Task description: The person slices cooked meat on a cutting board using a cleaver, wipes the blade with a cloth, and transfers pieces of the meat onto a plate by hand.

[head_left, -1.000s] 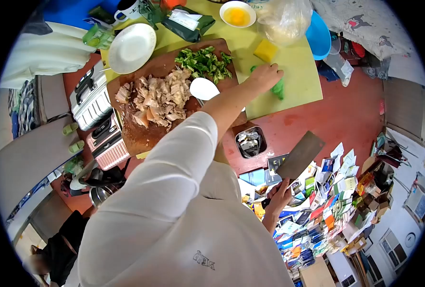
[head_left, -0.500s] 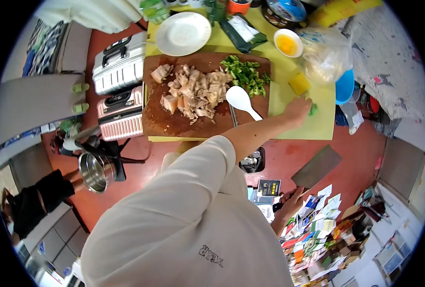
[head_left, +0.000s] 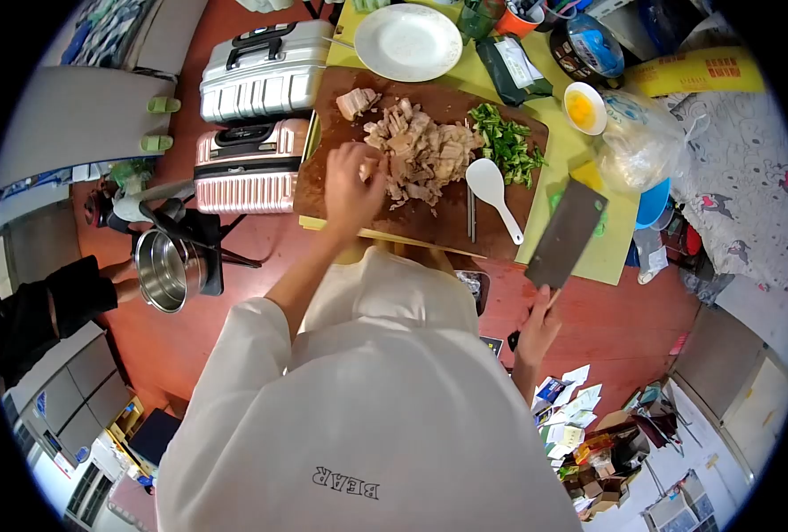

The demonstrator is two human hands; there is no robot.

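Note:
My left hand [head_left: 353, 191] is over the left part of the brown cutting board [head_left: 429, 232]. Its fingers are curled around a chunk of cooked meat [head_left: 372, 168], mostly hidden by the hand. Beside it lies a heap of sliced meat [head_left: 425, 146], and another chunk with a pale fatty layer [head_left: 357, 104] sits near the board's upper left corner. My right hand [head_left: 540, 326] grips the handle of a cleaver [head_left: 569, 232], its broad blade raised by the table's right front part. Chopped green peppers [head_left: 505, 144], a white rice paddle [head_left: 493, 197] and chopsticks [head_left: 471, 217] are on the board.
Behind the board are a white plate [head_left: 408, 43], a dark green packet [head_left: 509, 69] and a bowl of egg yolks [head_left: 584, 108]. A plastic bag [head_left: 638, 142] is at right. Suitcases [head_left: 274, 75] stand left of the table. A person [head_left: 53, 306] is at far left.
My left hand has moved from the table's right side across to the meat on the board's left. My right hand has lifted the cleaver up toward the table edge. The view has shifted.

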